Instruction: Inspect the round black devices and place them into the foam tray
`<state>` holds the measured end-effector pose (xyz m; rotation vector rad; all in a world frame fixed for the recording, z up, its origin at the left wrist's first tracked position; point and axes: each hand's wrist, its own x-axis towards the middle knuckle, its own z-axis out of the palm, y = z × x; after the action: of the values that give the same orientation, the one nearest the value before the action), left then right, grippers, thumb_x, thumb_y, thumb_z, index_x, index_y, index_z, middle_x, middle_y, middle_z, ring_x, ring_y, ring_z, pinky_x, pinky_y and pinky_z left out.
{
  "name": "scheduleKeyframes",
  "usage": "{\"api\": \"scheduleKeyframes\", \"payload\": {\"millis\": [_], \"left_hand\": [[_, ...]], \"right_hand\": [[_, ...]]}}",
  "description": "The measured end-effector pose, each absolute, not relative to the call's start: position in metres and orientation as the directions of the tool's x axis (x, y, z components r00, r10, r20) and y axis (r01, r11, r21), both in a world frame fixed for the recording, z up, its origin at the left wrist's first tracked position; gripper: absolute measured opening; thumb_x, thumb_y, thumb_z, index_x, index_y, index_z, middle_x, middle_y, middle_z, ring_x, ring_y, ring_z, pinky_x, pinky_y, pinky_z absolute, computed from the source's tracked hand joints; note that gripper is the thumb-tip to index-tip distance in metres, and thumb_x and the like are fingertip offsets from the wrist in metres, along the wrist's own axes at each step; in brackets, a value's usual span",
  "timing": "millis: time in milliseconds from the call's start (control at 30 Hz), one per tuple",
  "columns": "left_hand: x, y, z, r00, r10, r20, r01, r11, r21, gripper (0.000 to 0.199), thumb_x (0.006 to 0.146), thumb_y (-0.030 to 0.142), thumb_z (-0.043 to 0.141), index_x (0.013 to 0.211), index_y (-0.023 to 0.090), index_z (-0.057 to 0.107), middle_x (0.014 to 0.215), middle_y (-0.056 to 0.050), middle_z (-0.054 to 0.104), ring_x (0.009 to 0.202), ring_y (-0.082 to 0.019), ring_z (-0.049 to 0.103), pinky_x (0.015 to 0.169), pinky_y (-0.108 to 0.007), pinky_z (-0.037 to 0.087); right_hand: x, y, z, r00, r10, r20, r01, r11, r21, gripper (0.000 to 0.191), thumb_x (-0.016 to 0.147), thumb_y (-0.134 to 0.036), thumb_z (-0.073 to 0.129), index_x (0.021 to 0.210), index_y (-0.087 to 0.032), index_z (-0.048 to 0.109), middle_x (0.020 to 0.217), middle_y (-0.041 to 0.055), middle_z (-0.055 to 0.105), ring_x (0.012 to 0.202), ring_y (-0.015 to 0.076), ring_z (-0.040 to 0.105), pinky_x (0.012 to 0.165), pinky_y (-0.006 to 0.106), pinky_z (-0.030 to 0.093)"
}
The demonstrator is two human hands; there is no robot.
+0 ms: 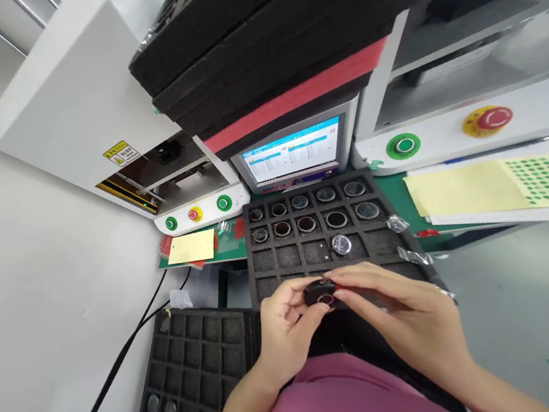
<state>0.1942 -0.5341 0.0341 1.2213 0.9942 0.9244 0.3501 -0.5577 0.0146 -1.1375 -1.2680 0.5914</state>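
Observation:
Between both hands is a black round watch case [316, 292], held above the near edge of the foam tray with its ringed back partly showing. My left hand [288, 323] is closed on its left side, thumb low and fingers behind. My right hand [400, 311] pinches the right edge with thumb and fingertips; a small red bit shows there. Just beyond the fingers, a round piece with clear film [342, 244] sits in a pocket of the black foam tray [287, 255]. Several more round watch parts [337, 219] fill the tray's two far rows.
A second foam tray [212, 352] with several round parts lies lower left. Behind stand a screen [293, 151], a stack of black foam trays [257, 56] and white machines with buttons [405, 145]. Yellow sticker sheets [466, 191] lie right; a black cable [118, 359] runs left.

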Motion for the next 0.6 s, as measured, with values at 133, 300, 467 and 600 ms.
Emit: {"api": "scheduleKeyframes", "payload": {"millis": [133,300,467,600], "left_hand": [[0.192,-0.536,0.039,0.297,0.951,0.088,0.091,-0.120,0.989,0.023,0.083,0.011,0.069,0.102,0.023,0.075,0.093,-0.001,0.079,0.083,-0.012,0.075,0.076,-0.015,0.059],[0.186,-0.534,0.043,0.404,0.889,0.214,0.230,-0.325,0.917,0.028,0.086,0.011,0.066,0.110,0.024,0.073,0.102,-0.003,0.078,0.090,-0.015,0.074,0.082,-0.019,0.059],[0.184,-0.528,0.045,0.481,0.826,0.292,0.211,-0.433,0.876,0.026,0.088,0.014,0.065,0.112,0.021,0.072,0.102,-0.006,0.078,0.090,-0.017,0.074,0.082,-0.024,0.059],[0.185,-0.523,0.046,0.531,0.783,0.324,0.170,-0.473,0.865,0.030,0.086,0.010,0.065,0.113,0.021,0.071,0.103,-0.006,0.077,0.091,-0.017,0.073,0.083,-0.026,0.060]], "right_hand": [[0.352,-0.563,0.019,0.258,0.834,0.487,0.282,0.417,-0.864,0.015,0.085,-0.012,0.066,0.086,-0.026,0.072,0.086,-0.0028,0.077,0.077,0.0130,0.075,0.075,0.019,0.062],[0.353,-0.568,0.019,0.249,0.828,0.503,0.295,0.430,-0.853,0.016,0.086,-0.011,0.066,0.089,-0.026,0.069,0.089,-0.0031,0.076,0.079,0.0113,0.074,0.076,0.017,0.061],[0.356,-0.574,0.018,0.194,0.824,0.532,0.342,0.451,-0.824,0.017,0.087,-0.010,0.064,0.094,-0.025,0.068,0.091,-0.0005,0.075,0.078,0.0120,0.073,0.075,0.019,0.061],[0.365,-0.572,0.021,0.149,0.842,0.518,0.335,0.450,-0.828,0.016,0.086,-0.010,0.064,0.091,-0.024,0.067,0.088,0.0004,0.074,0.075,0.0125,0.072,0.070,0.019,0.061]]}}
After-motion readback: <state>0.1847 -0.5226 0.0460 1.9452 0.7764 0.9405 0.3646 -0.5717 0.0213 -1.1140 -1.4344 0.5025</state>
